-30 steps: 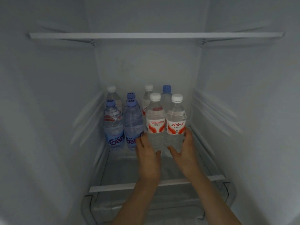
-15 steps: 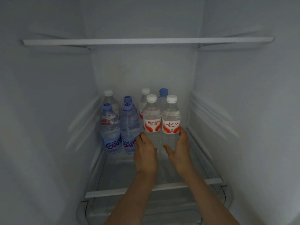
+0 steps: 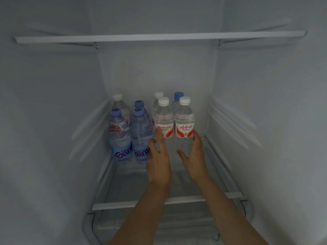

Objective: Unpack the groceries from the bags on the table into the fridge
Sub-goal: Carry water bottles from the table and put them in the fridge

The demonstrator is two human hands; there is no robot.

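Two clear water bottles with white caps and red-and-white labels stand side by side on the fridge's glass shelf [image 3: 123, 203]. My left hand [image 3: 158, 161] is in front of the left bottle [image 3: 163, 119], its fingers straight and spread, the index fingertip touching the label. My right hand [image 3: 194, 154] wraps the lower part of the right bottle [image 3: 184, 117], thumb in front and fingers round its right side. Both bottles are upright on the shelf.
Two blue-capped bottles with blue labels [image 3: 121, 140] [image 3: 141, 138] stand to the left, close to my left hand. Several more bottles [image 3: 178, 96] stand behind, against the back wall. An upper shelf [image 3: 159, 37] runs overhead. A clear drawer [image 3: 177, 227] lies below the shelf.
Both white-capped bottles went a little deeper onto the shelf. My left hand's fingers have uncurled from the left bottle and now lie straight; my right hand still holds its bottle.
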